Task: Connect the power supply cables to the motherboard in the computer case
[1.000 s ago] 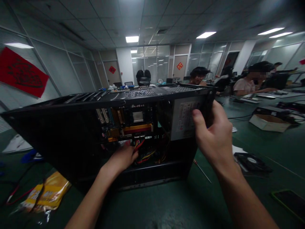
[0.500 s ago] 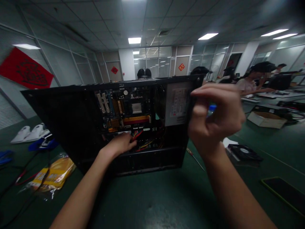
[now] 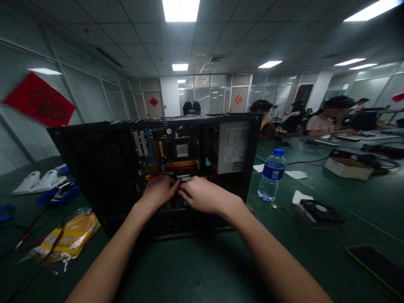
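A black computer case (image 3: 85, 168) stands upright with its open side facing me. Inside are a motherboard (image 3: 170, 141) with memory slots along its lower edge, and a grey power supply (image 3: 233, 147) at the upper right. Both hands reach into the case just below the motherboard. My left hand (image 3: 160, 188) is closed, its thumb and fingertips close together. Right beside it, my right hand (image 3: 202, 192) is closed too, its fingertips nearly meeting those of the left. Whatever lies between the fingers is hidden, and so are most of the wires behind the hands.
Right of the case stand a water bottle (image 3: 272, 174), a cooling fan (image 3: 320, 212), a phone (image 3: 377, 267) and a cardboard box (image 3: 349, 166). On the left lie a yellow plastic packet (image 3: 71, 237), dark cables and white slippers (image 3: 39, 182). Several people sit at the tables beyond.
My right hand has moved from the case's upper right edge down and left to beside my left hand. The red and yellow wires seen at my left fingers are now covered.
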The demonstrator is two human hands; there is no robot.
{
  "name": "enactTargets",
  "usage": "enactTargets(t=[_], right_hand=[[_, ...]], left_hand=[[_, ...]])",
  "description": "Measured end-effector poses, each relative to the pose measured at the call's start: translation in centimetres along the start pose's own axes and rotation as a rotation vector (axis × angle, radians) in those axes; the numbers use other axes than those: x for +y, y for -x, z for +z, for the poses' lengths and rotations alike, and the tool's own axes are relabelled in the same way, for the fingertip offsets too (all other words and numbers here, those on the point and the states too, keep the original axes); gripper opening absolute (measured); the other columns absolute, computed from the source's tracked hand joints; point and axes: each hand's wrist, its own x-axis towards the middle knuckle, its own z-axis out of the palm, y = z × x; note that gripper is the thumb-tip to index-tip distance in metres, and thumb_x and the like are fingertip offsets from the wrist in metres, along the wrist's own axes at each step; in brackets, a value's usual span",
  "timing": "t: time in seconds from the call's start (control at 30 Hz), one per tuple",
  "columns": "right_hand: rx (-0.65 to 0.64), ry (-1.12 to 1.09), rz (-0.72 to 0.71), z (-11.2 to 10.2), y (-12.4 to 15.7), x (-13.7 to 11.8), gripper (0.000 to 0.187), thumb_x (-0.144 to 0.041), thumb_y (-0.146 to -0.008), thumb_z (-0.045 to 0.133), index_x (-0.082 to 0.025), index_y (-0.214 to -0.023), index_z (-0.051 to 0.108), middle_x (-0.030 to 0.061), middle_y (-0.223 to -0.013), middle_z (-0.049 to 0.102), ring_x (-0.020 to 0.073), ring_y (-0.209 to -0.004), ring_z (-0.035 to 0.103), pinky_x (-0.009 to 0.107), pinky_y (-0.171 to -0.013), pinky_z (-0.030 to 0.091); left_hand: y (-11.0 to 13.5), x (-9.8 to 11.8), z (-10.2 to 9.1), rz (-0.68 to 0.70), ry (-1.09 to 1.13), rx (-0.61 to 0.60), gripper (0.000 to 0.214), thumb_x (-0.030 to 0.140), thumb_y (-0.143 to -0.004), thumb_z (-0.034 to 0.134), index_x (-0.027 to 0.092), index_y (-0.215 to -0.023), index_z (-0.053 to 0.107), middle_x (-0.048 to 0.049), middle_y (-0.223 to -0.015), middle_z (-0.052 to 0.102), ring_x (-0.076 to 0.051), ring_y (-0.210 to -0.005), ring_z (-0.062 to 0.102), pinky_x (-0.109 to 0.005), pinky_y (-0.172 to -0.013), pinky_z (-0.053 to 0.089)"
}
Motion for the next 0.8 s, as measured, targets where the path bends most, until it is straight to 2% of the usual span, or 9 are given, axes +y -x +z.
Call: enactTargets(t=[0.1,0.17,0.23,0.3,0.37,0.47,0.6,0.73,0.8], right_hand=[[-0.116,-0.008,0.025,1.6,-1.7,1.6,0.035,-0.025,-0.103,0.041,-0.009,-0.117,0.069,0.0187,-0.115,0.071,0.0259,-0.107,0.069,0.03,-0.087,0.048],[-0.312,0.048,0.155,2.7,-2.7,2.6,0.038,-0.03,-0.103,0.044,-0.01,-0.122,0.069,0.0188,-0.121,0.07,0.0267,-0.111,0.068,0.03,-0.089,0.05],[-0.45,0.11,0.264,3.5,-3.3,3.2,0.034,-0.029,-0.098,0.055,-0.007,-0.117,0.072,0.0217,-0.116,0.071,0.0314,-0.109,0.069,0.035,-0.085,0.053],[-0.489,0.135,0.303,3.9,-3.3,3.4,0.032,-0.03,-0.093,0.063,-0.007,-0.112,0.074,0.0233,-0.112,0.072,0.0341,-0.106,0.07,0.037,-0.082,0.054],[-0.457,0.138,0.286,4.0,-3.1,3.4,0.038,-0.037,-0.093,0.063,-0.008,-0.116,0.073,0.0225,-0.115,0.071,0.0336,-0.109,0.069,0.036,-0.082,0.053],[-0.288,0.134,0.192,4.0,-2.9,3.1,0.043,-0.045,-0.096,0.056,-0.009,-0.112,0.074,0.0213,-0.109,0.073,0.033,-0.101,0.071,0.033,-0.074,0.051],[0.113,0.027,0.175,4.4,-3.5,3.0,0.061,-0.055,-0.102,0.037,-0.013,-0.081,0.077,0.0157,-0.081,0.074,0.0271,-0.077,0.071,0.029,-0.06,0.041],[0.516,-0.379,0.276,4.7,-4.5,3.4,0.079,-0.068,-0.1,0.02,-0.016,-0.059,0.063,0.0062,-0.056,0.061,0.0186,-0.059,0.061,0.027,-0.056,0.035],[0.677,-0.63,0.328,4.8,-4.8,3.2,0.078,-0.074,-0.097,0.021,-0.017,-0.06,0.059,0.0033,-0.055,0.058,0.0167,-0.056,0.057,0.025,-0.055,0.035]], left_hand=[[0.1,0.2,-0.4,-0.029,0.047,0.034,0.049,0.044,-0.099,0.038,0.019,-0.077,0.074,-0.0105,-0.079,0.074,-0.025,-0.077,0.069,-0.031,-0.066,0.042],[0.2,0.3,-0.5,-0.057,0.068,0.053,0.049,0.044,-0.099,0.038,0.019,-0.077,0.074,-0.0095,-0.075,0.073,-0.025,-0.076,0.068,-0.031,-0.065,0.04],[0.3,0.2,-0.6,-0.082,0.087,0.07,0.05,0.044,-0.1,0.037,0.019,-0.075,0.073,-0.009,-0.072,0.072,-0.024,-0.075,0.067,-0.03,-0.064,0.039],[0.2,0.0,-0.5,-0.093,0.109,0.079,0.051,0.045,-0.1,0.037,0.019,-0.074,0.072,-0.0082,-0.071,0.071,-0.024,-0.073,0.067,-0.03,-0.063,0.038],[0.1,-0.2,-0.4,-0.094,0.132,0.086,0.051,0.045,-0.1,0.038,0.019,-0.072,0.072,-0.0075,-0.069,0.07,-0.023,-0.072,0.066,-0.029,-0.063,0.037],[-0.1,-0.5,-0.1,-0.08,0.177,0.101,0.05,0.044,-0.099,0.039,0.019,-0.07,0.071,-0.0076,-0.068,0.07,-0.023,-0.072,0.066,-0.03,-0.065,0.039],[-0.1,-0.7,-0.3,-0.034,0.281,0.126,0.053,0.045,-0.1,0.034,0.017,-0.074,0.071,-0.0084,-0.073,0.071,-0.024,-0.077,0.067,-0.031,-0.072,0.043],[0.9,-0.9,-2.0,0.088,0.443,0.079,0.067,0.047,-0.103,0.014,0.017,-0.088,0.071,-0.0063,-0.085,0.074,-0.019,-0.08,0.068,-0.026,-0.072,0.048],[1.9,-1.1,-3.4,0.213,0.536,-0.015,0.06,0.051,-0.101,0.023,0.016,-0.09,0.071,-0.0053,-0.09,0.074,-0.018,-0.08,0.067,-0.024,-0.069,0.049]])
